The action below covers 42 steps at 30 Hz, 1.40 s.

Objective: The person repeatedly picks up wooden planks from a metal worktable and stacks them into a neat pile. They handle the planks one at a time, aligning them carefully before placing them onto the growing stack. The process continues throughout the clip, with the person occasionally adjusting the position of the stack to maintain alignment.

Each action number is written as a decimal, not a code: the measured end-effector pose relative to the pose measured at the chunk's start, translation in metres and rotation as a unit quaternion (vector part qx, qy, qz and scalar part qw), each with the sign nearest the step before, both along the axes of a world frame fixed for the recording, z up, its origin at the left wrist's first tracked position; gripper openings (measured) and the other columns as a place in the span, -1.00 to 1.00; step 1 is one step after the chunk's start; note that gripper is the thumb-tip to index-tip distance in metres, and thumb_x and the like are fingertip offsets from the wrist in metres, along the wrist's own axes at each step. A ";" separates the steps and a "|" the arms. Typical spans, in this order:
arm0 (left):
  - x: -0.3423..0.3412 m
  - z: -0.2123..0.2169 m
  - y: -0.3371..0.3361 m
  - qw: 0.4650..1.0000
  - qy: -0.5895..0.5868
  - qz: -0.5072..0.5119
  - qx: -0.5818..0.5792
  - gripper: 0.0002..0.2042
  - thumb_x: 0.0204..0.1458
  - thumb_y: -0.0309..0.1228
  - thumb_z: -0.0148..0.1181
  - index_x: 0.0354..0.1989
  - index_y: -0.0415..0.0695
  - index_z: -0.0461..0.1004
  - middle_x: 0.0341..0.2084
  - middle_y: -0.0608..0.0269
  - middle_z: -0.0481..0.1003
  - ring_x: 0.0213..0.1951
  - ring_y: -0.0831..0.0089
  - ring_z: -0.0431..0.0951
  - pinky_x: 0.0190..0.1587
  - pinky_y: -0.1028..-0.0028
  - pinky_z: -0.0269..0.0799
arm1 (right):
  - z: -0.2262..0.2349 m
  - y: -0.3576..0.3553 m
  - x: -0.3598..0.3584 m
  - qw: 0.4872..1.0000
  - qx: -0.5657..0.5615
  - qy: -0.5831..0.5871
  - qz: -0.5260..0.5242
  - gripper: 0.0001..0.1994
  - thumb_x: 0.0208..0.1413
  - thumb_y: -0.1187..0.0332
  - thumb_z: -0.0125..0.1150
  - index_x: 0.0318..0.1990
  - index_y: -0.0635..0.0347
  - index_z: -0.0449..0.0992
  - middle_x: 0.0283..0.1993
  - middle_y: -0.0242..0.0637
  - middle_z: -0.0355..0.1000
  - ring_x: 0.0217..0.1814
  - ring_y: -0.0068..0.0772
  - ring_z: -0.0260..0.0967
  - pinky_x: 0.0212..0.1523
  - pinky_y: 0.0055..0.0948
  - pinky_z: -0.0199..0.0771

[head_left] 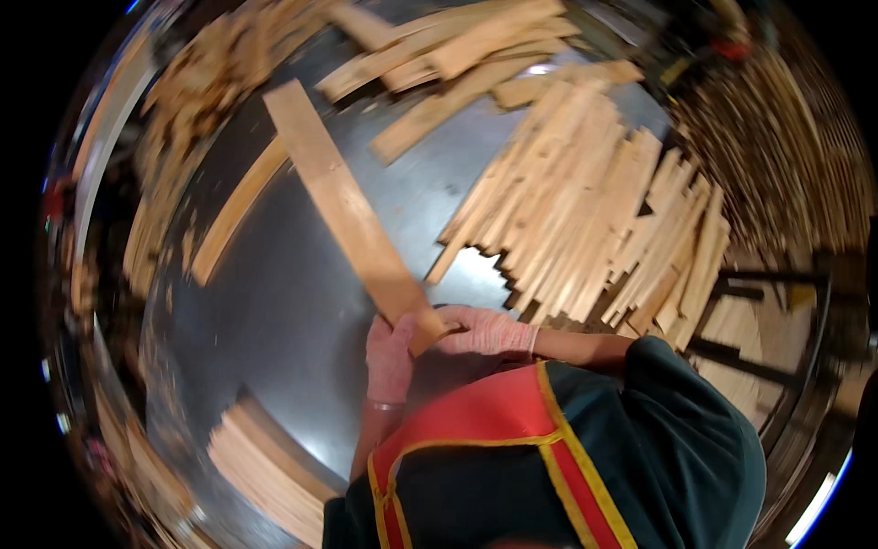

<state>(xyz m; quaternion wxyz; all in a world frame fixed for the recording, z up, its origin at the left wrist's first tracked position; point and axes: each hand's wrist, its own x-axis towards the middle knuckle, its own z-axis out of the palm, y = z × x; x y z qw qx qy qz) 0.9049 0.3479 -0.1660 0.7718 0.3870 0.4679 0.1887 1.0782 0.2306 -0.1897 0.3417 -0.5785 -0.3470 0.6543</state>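
Observation:
A long flat wooden board (338, 197) slants away from me to the far left over a dark metal tabletop (274, 311). Both of my hands, in pinkish work gloves, grip its near end. My left hand (390, 359) is closed on the left edge, thumb on top. From the right, my right hand (487, 331) holds the same end near the corner; part of its fingers is hidden by the board. Left of the board lies a narrow wooden strip (236, 212), its far end partly behind the board.
To the right lie many wooden strips (558, 201) side by side. Loose boards (457, 55) are heaped at the far side, and rough wood pieces (197, 91) at the far left. A stack of boards (270, 471) stands near left. A dark metal frame (768, 366) is at right.

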 end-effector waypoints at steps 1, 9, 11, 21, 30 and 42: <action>0.012 0.002 0.000 0.995 0.046 -0.046 0.073 -0.68 0.29 -0.50 0.16 0.19 -0.28 0.47 -0.08 0.19 0.60 -0.04 0.40 0.61 0.03 0.39 0.54 | 0.010 -0.003 0.010 0.998 0.000 -0.044 -0.041 -0.26 0.21 0.13 0.36 0.49 0.16 0.23 0.25 -0.12 0.50 0.31 -0.26 0.42 0.34 -0.28 0.39; 0.164 0.040 -0.019 0.693 -0.047 -0.404 0.595 -0.31 0.00 -0.31 0.49 0.33 -0.20 0.38 0.16 -0.10 0.49 0.13 -0.07 0.55 0.18 0.17 0.49 | 0.094 -0.020 0.133 0.843 -0.055 -0.101 -0.525 -0.21 0.08 0.27 0.45 0.44 0.21 0.20 -0.09 -0.19 0.53 0.02 -0.23 0.53 0.17 -0.18 0.54; 0.181 0.040 -0.012 0.690 -0.072 -0.445 0.566 -0.29 0.03 -0.34 0.48 0.38 -0.20 0.34 0.27 -0.12 0.42 0.24 -0.08 0.49 0.30 0.15 0.41 | 0.061 -0.081 0.187 0.766 0.056 -0.011 -0.640 -0.26 0.06 0.39 0.40 0.41 0.18 0.22 -0.15 -0.22 0.53 -0.10 -0.22 0.55 -0.05 -0.08 0.68; 0.126 -0.037 0.066 0.750 0.194 -0.280 0.567 -0.40 0.11 -0.27 0.36 0.32 -0.23 0.42 0.26 -0.17 0.42 0.30 -0.11 0.41 0.37 0.10 0.32 | -0.092 -0.263 0.396 0.599 -0.028 -0.279 -0.750 -0.59 0.25 0.06 0.30 0.05 0.18 0.52 -0.19 -0.28 0.52 -0.26 -0.39 0.47 -0.38 -0.34 0.39; 0.163 -0.059 0.119 0.750 0.305 -0.305 0.502 -0.30 0.17 0.01 0.26 0.40 -0.16 0.35 0.35 -0.12 0.36 0.38 -0.04 0.33 0.41 0.12 0.24 | -0.119 -0.245 0.352 0.607 -0.023 -0.198 -0.770 -0.45 0.32 -0.03 0.22 0.30 0.15 0.46 -0.16 -0.48 0.44 -0.21 -0.55 0.31 -0.18 -0.44 0.39; 0.292 -0.055 0.220 0.569 0.449 -0.406 0.556 -0.17 -0.03 0.02 0.39 0.41 -0.13 0.31 0.23 0.02 0.45 0.25 0.05 0.45 0.28 0.22 0.41 | -0.022 -0.208 0.345 0.692 0.037 -0.248 -0.677 -0.37 0.34 0.28 0.33 0.48 0.29 0.29 0.41 -0.11 0.38 0.36 -0.29 0.41 0.26 -0.35 0.49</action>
